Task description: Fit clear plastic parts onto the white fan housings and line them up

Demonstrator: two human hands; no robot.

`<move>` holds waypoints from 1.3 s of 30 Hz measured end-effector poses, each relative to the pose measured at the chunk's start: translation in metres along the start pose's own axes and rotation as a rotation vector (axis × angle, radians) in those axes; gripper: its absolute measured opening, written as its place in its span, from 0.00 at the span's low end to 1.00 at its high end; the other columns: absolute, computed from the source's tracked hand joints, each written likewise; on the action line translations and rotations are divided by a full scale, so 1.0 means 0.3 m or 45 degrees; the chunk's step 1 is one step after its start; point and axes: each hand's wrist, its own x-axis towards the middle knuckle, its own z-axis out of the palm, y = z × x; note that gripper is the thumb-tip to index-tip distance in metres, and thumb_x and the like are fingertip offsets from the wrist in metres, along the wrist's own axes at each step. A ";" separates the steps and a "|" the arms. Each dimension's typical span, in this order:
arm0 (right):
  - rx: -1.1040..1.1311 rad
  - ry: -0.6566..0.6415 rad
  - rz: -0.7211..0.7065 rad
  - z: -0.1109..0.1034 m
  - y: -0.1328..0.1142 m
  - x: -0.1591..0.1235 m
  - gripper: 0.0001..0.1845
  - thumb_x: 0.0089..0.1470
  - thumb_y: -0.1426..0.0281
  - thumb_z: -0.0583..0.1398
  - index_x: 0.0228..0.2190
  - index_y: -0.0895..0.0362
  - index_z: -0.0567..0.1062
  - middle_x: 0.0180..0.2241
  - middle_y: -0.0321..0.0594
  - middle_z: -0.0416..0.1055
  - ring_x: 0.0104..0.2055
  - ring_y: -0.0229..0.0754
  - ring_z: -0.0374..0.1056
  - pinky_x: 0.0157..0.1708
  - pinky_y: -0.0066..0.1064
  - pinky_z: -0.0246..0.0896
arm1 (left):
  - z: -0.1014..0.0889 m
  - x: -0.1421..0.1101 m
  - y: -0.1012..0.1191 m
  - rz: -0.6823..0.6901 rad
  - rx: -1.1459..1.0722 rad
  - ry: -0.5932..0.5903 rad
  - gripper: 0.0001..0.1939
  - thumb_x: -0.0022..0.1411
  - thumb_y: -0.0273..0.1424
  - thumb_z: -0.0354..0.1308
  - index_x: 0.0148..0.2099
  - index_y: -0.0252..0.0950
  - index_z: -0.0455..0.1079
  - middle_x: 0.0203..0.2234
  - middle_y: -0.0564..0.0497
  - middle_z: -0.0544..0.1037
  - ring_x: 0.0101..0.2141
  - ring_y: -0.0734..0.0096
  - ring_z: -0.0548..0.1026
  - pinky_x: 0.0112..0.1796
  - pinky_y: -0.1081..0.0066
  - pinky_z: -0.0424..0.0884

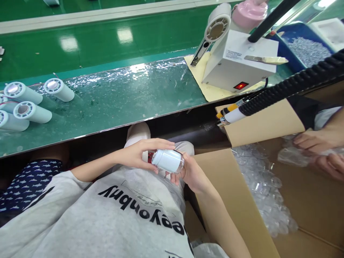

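Above my lap I hold a small light-blue cylinder [168, 160] lying nearly level, with a clear plastic piece [182, 163] at its right end. My left hand [142, 154] is closed about its left end, fingers along the top and thumb below. Something red, maybe wires, shows between that hand and the cylinder. Round the clear end curls my right hand [189, 172], its fingertips partly under the cylinder. A short dark wire end hangs beneath. On the bench to the left lie several similar light-blue cylinders [33, 111] with ringed, slotted ends.
The green bench [129, 93] runs across ahead. On it stand a white box [242, 57] with a lit red switch, a handheld fan [215, 30] and a blue bin [301, 39]. Right of me, an open carton [303, 208] holds clear plastic pieces; another person's hands [317, 147] handle clear plastic there.
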 end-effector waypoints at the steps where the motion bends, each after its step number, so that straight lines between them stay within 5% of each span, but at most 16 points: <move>1: 0.006 -0.011 0.023 0.002 0.000 0.001 0.38 0.50 0.32 0.64 0.37 0.56 0.73 0.22 0.41 0.77 0.18 0.41 0.72 0.15 0.27 0.66 | 0.000 -0.001 -0.002 -0.001 0.004 -0.002 0.40 0.60 0.32 0.74 0.71 0.48 0.67 0.68 0.40 0.71 0.67 0.49 0.71 0.66 0.49 0.67; 7: 0.015 -0.067 0.096 0.007 0.000 0.008 0.43 0.49 0.29 0.60 0.32 0.59 0.78 0.21 0.42 0.75 0.15 0.37 0.68 0.12 0.25 0.61 | 0.009 -0.001 -0.002 0.015 0.039 0.029 0.37 0.61 0.32 0.73 0.70 0.50 0.68 0.65 0.40 0.75 0.63 0.51 0.74 0.58 0.56 0.75; 12: -0.194 -0.031 -0.002 -0.018 0.034 0.005 0.42 0.57 0.29 0.52 0.30 0.57 0.76 0.22 0.42 0.75 0.18 0.40 0.70 0.16 0.30 0.68 | 0.018 -0.001 0.032 -0.233 -0.055 0.092 0.35 0.60 0.35 0.73 0.69 0.46 0.70 0.61 0.40 0.76 0.57 0.54 0.77 0.43 0.69 0.80; 16: -0.656 0.427 -0.630 -0.047 0.074 -0.008 0.14 0.68 0.57 0.59 0.49 0.51 0.73 0.44 0.45 0.81 0.40 0.47 0.81 0.39 0.40 0.81 | 0.024 -0.008 0.049 -0.424 -0.187 0.174 0.37 0.58 0.39 0.74 0.68 0.43 0.70 0.59 0.40 0.76 0.52 0.55 0.80 0.44 0.64 0.82; 19: -1.066 0.378 -1.187 -0.055 0.077 -0.012 0.21 0.64 0.73 0.61 0.57 0.46 0.69 0.64 0.48 0.71 0.63 0.54 0.72 0.57 0.54 0.76 | 0.031 -0.013 0.047 -0.495 -0.348 0.168 0.39 0.58 0.40 0.74 0.69 0.42 0.68 0.54 0.41 0.79 0.46 0.59 0.83 0.42 0.65 0.82; 21: -1.236 0.257 -1.393 -0.056 0.067 -0.012 0.29 0.62 0.79 0.62 0.59 0.41 0.70 0.65 0.43 0.71 0.67 0.54 0.69 0.61 0.57 0.73 | 0.034 -0.013 0.044 -0.526 -0.431 0.137 0.40 0.60 0.40 0.74 0.70 0.42 0.66 0.48 0.42 0.82 0.42 0.62 0.84 0.39 0.68 0.81; 24: -1.218 0.172 -1.362 -0.058 0.052 -0.015 0.33 0.61 0.77 0.67 0.62 0.39 0.71 0.64 0.42 0.73 0.66 0.55 0.71 0.61 0.55 0.74 | 0.030 -0.009 0.045 -0.516 -0.456 0.115 0.40 0.60 0.40 0.74 0.71 0.43 0.66 0.49 0.42 0.82 0.39 0.64 0.84 0.38 0.70 0.81; 30: -0.856 0.184 -0.950 -0.068 0.076 -0.027 0.33 0.56 0.60 0.74 0.61 0.46 0.75 0.63 0.48 0.75 0.66 0.60 0.71 0.63 0.57 0.72 | 0.003 -0.005 0.062 -0.360 -0.321 0.049 0.38 0.60 0.36 0.74 0.70 0.48 0.69 0.65 0.40 0.74 0.58 0.54 0.78 0.51 0.63 0.80; 39: -0.901 0.219 -1.224 -0.030 0.079 -0.045 0.36 0.57 0.71 0.73 0.63 0.41 0.72 0.61 0.43 0.76 0.63 0.55 0.74 0.60 0.53 0.76 | -0.010 -0.021 0.062 -0.256 -0.256 -0.009 0.41 0.59 0.33 0.75 0.72 0.50 0.66 0.69 0.41 0.70 0.65 0.50 0.73 0.56 0.61 0.79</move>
